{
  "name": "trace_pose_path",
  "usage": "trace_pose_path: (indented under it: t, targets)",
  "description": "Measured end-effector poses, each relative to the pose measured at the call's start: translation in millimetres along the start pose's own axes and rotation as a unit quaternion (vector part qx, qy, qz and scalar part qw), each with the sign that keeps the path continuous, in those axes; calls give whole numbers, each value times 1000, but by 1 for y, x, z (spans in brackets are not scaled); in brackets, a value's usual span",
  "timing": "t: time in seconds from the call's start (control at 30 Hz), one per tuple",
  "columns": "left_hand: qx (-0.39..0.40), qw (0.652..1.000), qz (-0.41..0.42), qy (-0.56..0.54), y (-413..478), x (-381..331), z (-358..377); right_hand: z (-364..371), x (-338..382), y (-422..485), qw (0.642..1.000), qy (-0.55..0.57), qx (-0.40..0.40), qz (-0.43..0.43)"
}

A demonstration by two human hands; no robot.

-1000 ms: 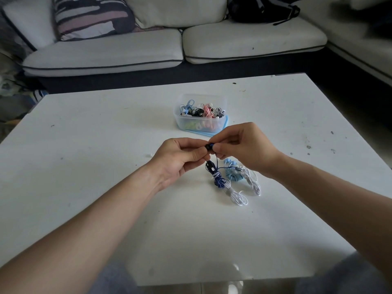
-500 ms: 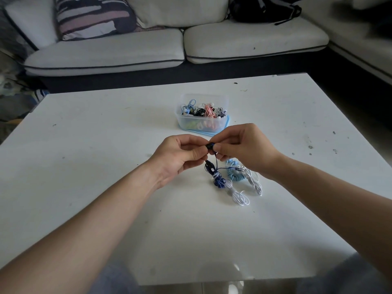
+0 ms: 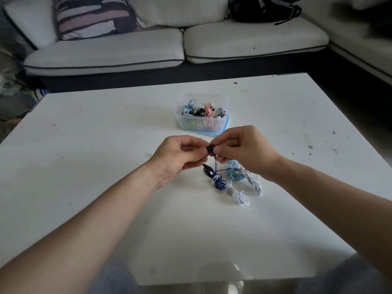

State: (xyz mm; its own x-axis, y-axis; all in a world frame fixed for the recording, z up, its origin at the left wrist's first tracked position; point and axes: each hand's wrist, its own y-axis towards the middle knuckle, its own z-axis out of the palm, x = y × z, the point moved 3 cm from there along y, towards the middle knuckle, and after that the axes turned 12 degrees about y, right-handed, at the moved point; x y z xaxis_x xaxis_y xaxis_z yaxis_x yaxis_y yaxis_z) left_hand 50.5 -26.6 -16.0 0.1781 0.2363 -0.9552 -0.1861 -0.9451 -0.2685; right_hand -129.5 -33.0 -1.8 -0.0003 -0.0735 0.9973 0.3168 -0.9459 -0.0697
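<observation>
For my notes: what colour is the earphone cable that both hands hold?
The cable is dark blue; the head view shows it best.

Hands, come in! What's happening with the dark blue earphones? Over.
Left hand and right hand pinch dark earbud. Blue cord bundle on table. Nothing blocking.

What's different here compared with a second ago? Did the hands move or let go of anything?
Nothing visibly changed. The left hand and right hand still pinch the dark earpiece between them, and its cord still runs down to the dark blue bundle on the table. The light blue bundle, white cords and clear box lie where they were.
</observation>
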Motion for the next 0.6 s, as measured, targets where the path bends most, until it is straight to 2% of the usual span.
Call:
trace_pose_path:
  t: [0.33,0.5,0.6]
  targets:
    - [18,999,-1,-39,1,0,2,-1,-3,1,997,63,-29,19]
    - [5,999,35,34,1,1,2,0,-2,0,997,69,-35,21]
    - [32,996,59,50,0,-2,5,0,-2,1,996,76,-41,27]
